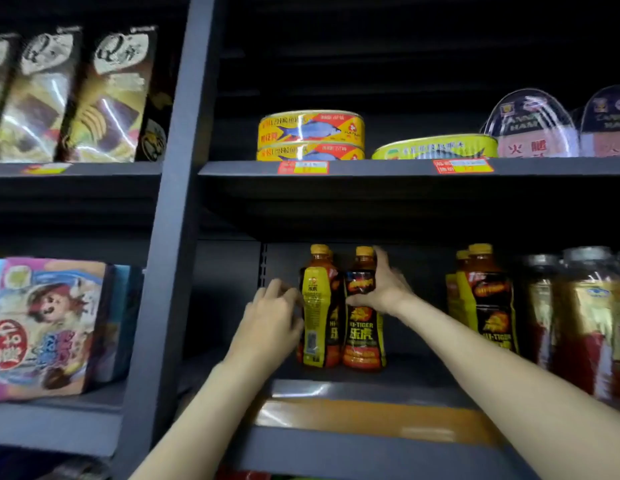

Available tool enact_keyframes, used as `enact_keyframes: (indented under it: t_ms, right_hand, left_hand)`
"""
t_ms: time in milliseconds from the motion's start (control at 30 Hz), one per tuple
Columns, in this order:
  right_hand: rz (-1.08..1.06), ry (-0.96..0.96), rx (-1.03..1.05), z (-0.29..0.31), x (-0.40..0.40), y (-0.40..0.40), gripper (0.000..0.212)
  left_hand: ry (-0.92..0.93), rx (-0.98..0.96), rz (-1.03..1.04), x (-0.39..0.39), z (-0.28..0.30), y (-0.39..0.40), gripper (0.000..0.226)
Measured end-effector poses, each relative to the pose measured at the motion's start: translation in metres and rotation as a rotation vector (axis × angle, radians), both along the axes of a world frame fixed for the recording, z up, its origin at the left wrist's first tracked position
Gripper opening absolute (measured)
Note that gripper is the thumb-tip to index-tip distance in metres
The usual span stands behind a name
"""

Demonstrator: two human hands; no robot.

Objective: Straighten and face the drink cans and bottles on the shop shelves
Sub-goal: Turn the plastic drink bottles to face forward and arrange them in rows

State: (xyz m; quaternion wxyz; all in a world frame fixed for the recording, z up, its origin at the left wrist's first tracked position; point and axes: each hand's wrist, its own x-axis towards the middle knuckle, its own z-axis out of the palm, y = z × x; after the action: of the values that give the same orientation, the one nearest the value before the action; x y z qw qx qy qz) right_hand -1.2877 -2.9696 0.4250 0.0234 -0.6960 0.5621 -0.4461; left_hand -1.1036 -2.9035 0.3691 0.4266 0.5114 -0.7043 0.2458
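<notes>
The left hand (pixel 272 313) covers part of the left bottle (pixel 317 317); its grip cannot be told. A further bottle hides behind that one. The jars (pixel 585 323) blur at the right edge. Price tags (pixel 303 167) are unreadable.

Both forearms are bare to the frame edge; the left hand (pixel 272 315) and right hand (pixel 384 289) wear no gloves.

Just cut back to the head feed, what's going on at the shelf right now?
A person is facing energy drink bottles on the lower shelf. The right hand grips the right bottle, logo forward. The left hand touches the left bottle, whose label is turned sideways. More bottles stand further right.
</notes>
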Motion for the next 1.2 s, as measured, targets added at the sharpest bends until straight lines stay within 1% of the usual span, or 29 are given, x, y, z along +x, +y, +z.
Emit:
enact_keyframes:
  t_ms: [133, 267, 333, 400, 467, 500, 533, 567, 600, 633, 667, 700, 733, 767, 867, 900, 933, 967, 1000, 1033, 1100, 1133, 1200]
  right_hand:
    - [0.056, 0.018, -0.027, -0.001, -0.013, 0.027, 0.114]
    - [0.113, 0.034, -0.080, -0.005, -0.036, 0.080, 0.109]
    - [0.125, -0.065, -0.117, -0.009, -0.047, 0.106, 0.102]
    - [0.125, -0.207, -0.181, -0.016, -0.054, 0.126, 0.090]
    - [0.158, -0.391, -0.253, -0.024, -0.060, 0.138, 0.079]
    - [0.203, -0.511, -0.275, -0.027, -0.062, 0.144, 0.074]
    - [0.261, -0.644, -0.284, -0.029, -0.064, 0.150, 0.069]
    - [0.324, -0.773, -0.275, -0.030, -0.065, 0.155, 0.065]
    - [0.389, -0.884, -0.257, -0.031, -0.066, 0.161, 0.063]
    - [0.444, -0.968, -0.241, -0.031, -0.067, 0.165, 0.063]
    - [0.485, -1.023, -0.235, -0.032, -0.068, 0.169, 0.064]
    - [0.507, -1.050, -0.236, -0.033, -0.070, 0.172, 0.064]
    - [0.519, -1.068, -0.241, -0.034, -0.070, 0.174, 0.064]
    - [0.530, -1.083, -0.244, -0.034, -0.072, 0.176, 0.064]
    - [0.612, -1.169, -0.237, -0.036, -0.075, 0.179, 0.060]
    - [0.650, -1.198, -0.241, -0.037, -0.076, 0.180, 0.057]
    - [0.682, -1.217, -0.245, -0.038, -0.077, 0.181, 0.054]
    - [0.709, -1.230, -0.243, -0.040, -0.078, 0.180, 0.051]
    - [0.733, -1.237, -0.226, -0.041, -0.080, 0.180, 0.049]
    - [0.747, -1.237, -0.186, -0.042, -0.081, 0.179, 0.048]
    - [0.734, -1.263, -0.028, -0.043, -0.084, 0.181, 0.043]
    - [0.736, -1.299, 0.067, -0.042, -0.084, 0.183, 0.036]
    - [0.773, -1.405, 0.180, -0.042, -0.085, 0.187, 0.022]
  left_hand:
    - [0.009, -0.019, -0.052, 0.000, 0.002, 0.002, 0.026]
    - [-0.018, -0.004, -0.057, 0.000, 0.003, 0.008, 0.027]
    - [-0.035, -0.005, -0.077, -0.001, 0.008, 0.014, 0.027]
    - [-0.035, -0.061, -0.102, -0.006, 0.015, 0.022, 0.026]
    - [0.006, -0.172, -0.186, -0.018, 0.022, 0.036, 0.022]
    - [0.046, -0.197, -0.267, -0.026, 0.024, 0.046, 0.020]
    - [0.106, -0.165, -0.383, -0.037, 0.025, 0.056, 0.019]
    - [0.181, -0.065, -0.521, -0.047, 0.023, 0.067, 0.019]
    - [0.258, 0.088, -0.662, -0.057, 0.021, 0.076, 0.022]
    - [0.328, 0.239, -0.785, -0.065, 0.017, 0.083, 0.031]
    - [0.392, 0.351, -0.867, -0.071, 0.013, 0.088, 0.043]
    - [0.468, 0.424, -0.916, -0.074, 0.010, 0.090, 0.055]
    - [0.555, 0.482, -0.949, -0.075, 0.009, 0.092, 0.062]
    - [0.636, 0.543, -0.976, -0.074, 0.010, 0.093, 0.063]
    - [0.805, 0.778, -1.109, -0.073, 0.008, 0.098, 0.047]
    - [0.846, 0.821, -1.162, -0.074, 0.007, 0.099, 0.043]
    - [0.872, 0.812, -1.202, -0.077, 0.004, 0.100, 0.042]
    - [0.879, 0.751, -1.225, -0.080, 0.002, 0.102, 0.043]
    - [0.867, 0.645, -1.228, -0.084, 0.000, 0.104, 0.044]
    - [0.826, 0.499, -1.207, -0.087, 0.000, 0.106, 0.047]
    - [0.656, 0.200, -1.116, -0.089, 0.005, 0.109, 0.057]
    - [0.574, 0.101, -1.086, -0.089, 0.009, 0.111, 0.061]
    - [0.467, 0.032, -1.075, -0.088, 0.015, 0.112, 0.070]
